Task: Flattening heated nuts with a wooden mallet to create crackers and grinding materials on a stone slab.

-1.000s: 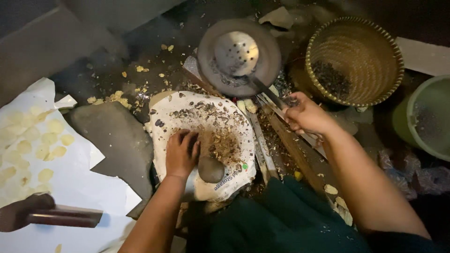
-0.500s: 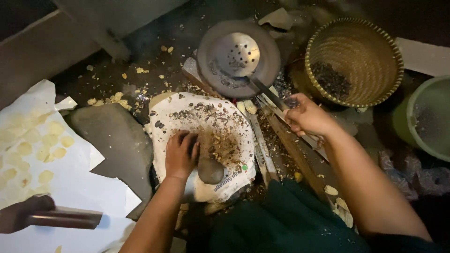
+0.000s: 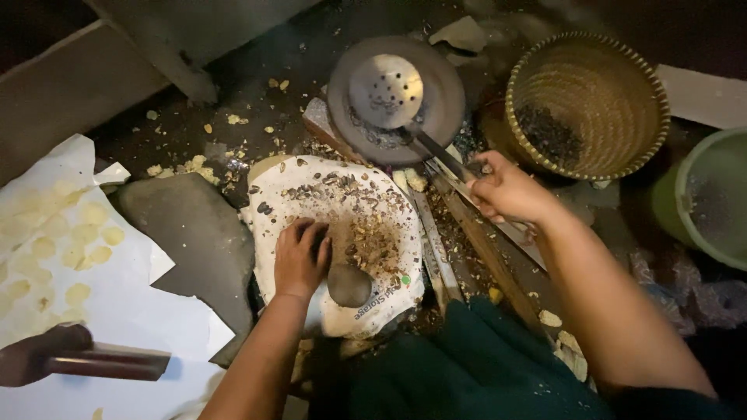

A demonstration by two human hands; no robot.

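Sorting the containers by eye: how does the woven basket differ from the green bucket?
The woven basket is tan wickerwork and fully in view; the green bucket is smooth-walled and cut off by the frame's right edge. The basket sits farther from the person, the bucket nearer. Both are round, open-topped and hold some dark bits.

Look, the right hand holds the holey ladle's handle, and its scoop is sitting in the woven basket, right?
Not quite. The right hand does hold the perforated ladle, but its scoop rests in the round metal pan, not the woven basket beside it. The head view shows this.
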